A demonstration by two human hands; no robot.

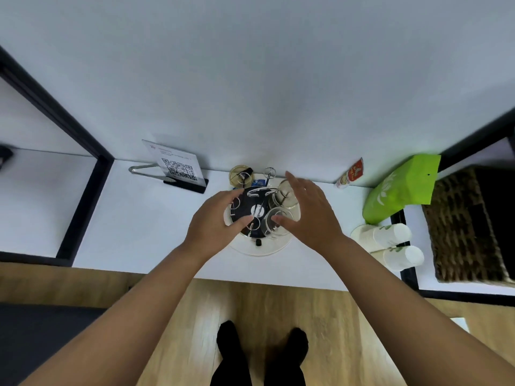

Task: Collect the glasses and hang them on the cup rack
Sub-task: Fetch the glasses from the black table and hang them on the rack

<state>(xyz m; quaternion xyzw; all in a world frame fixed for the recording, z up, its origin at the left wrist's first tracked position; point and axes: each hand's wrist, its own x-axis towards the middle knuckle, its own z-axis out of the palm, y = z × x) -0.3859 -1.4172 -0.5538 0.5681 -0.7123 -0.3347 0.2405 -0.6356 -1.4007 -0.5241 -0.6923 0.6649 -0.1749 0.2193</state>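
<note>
one white counter (139,218) against a white wall (250,79), wood floor (320,316) below

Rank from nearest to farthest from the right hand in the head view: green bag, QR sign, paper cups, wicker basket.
From the right hand:
1. Paper cups, just to its right.
2. Green bag, right, against the wall.
3. QR sign, left, past the rack.
4. Wicker basket, far right.
</note>
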